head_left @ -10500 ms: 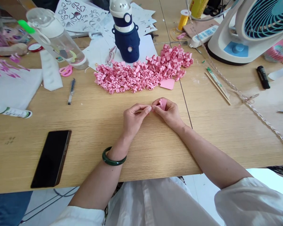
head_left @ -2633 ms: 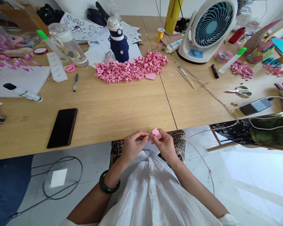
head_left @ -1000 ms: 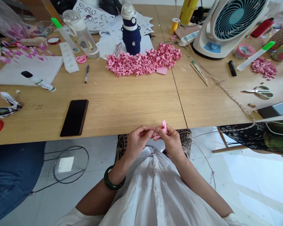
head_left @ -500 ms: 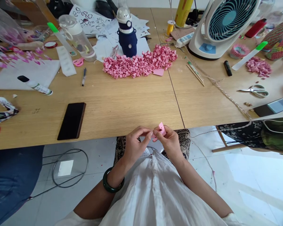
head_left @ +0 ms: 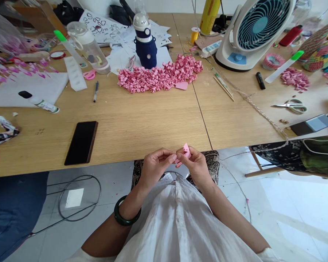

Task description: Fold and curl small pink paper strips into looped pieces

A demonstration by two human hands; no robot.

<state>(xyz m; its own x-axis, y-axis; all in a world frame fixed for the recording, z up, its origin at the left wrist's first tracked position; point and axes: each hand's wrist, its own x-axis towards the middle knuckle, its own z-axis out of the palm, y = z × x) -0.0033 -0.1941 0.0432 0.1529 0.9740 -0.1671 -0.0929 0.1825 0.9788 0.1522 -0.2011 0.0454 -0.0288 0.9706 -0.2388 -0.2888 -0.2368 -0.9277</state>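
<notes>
My left hand (head_left: pixel 157 163) and my right hand (head_left: pixel 194 162) meet over my lap, just off the table's front edge. Between their pinched fingertips is a small folded piece of pink material (head_left: pixel 186 150), either paper or foam; I cannot tell which. One end of it sticks up above the right fingers, and a lower bit shows between the hands. Both thumbs press on it, and the fingers hide the rest. On the table ahead lies a long heap of small pink folded pieces (head_left: pixel 153 79). A flat pink square (head_left: pixel 182 85) rests at its front edge.
A black phone (head_left: pixel 81 142) lies at the table's left front. Behind the heap stands a dark blue bottle (head_left: pixel 146 51). To the right are a fan (head_left: pixel 236 54), thin sticks (head_left: pixel 224 87), scissors (head_left: pixel 291 105) and a twisted cord (head_left: pixel 262 112). A person's blue-clad leg (head_left: pixel 13 207) shows lower left.
The hands stay together, with the pink piece slightly shifted between the fingertips. The whole view has tilted a little, so the table things sit slightly lower and further left.
</notes>
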